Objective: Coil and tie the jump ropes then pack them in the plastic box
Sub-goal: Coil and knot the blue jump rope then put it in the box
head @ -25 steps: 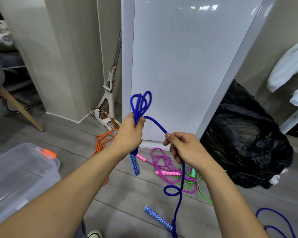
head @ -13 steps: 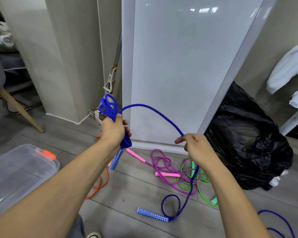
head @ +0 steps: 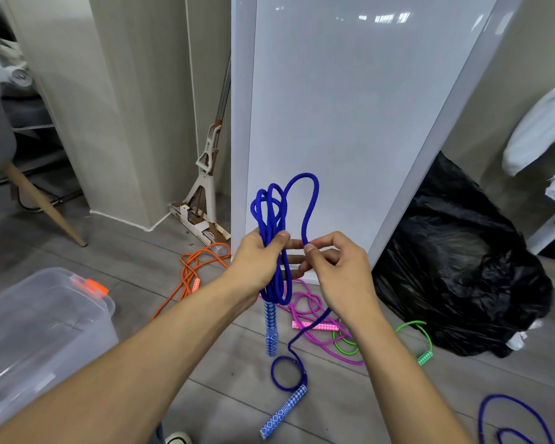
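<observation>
Floor (head: 231, 395): grey wood-look planks. Left: clear plastic box (head: 45, 331), orange latch. Ahead, loose tangles: orange jump rope (head: 193, 267) near a mop (head: 202, 193) base; pink jump rope (head: 305, 302) overlapping green jump rope (head: 425, 334). Centre: blue jump rope (head: 284, 413), lower patterned handle on the planks. Right: black bag (head: 455, 267). Lower right corner: second blue rope (head: 507, 408), partly cut off
</observation>
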Action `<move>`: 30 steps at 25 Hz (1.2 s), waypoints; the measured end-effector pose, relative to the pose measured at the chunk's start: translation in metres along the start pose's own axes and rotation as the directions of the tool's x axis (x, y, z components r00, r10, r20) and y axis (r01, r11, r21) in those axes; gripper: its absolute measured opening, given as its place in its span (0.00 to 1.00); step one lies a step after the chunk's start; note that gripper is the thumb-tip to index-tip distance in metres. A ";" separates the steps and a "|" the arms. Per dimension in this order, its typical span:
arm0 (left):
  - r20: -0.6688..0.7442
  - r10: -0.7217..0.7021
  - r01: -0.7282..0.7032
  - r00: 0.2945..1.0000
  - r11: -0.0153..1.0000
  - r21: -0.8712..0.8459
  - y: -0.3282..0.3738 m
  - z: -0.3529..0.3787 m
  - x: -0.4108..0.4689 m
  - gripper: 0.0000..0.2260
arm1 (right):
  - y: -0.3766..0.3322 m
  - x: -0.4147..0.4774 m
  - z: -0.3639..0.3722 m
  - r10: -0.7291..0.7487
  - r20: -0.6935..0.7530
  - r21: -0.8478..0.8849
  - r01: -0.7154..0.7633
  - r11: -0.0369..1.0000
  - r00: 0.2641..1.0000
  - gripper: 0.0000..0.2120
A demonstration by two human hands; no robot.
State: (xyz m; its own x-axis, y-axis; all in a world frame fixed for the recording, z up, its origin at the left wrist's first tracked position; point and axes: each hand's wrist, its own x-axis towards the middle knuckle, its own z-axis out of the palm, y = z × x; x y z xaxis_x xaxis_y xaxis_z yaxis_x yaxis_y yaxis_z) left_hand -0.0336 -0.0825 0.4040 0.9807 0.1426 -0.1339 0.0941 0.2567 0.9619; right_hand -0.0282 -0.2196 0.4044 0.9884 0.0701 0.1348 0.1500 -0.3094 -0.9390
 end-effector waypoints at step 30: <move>-0.205 0.155 -0.144 0.966 0.987 0.065 0.010 -0.044 0.038 0.07 | 0.019 0.020 -0.037 0.106 0.020 -0.294 -0.095 0.951 0.994 0.12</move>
State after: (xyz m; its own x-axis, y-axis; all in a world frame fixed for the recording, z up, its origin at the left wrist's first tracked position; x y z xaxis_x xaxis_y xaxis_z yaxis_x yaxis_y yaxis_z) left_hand -0.0025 -0.0329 0.3983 0.9272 0.3734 -0.0295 -0.0375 0.1711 0.9845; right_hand -0.0045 -0.2590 0.4005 0.9980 0.0557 0.0284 0.0555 -0.5801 -0.8126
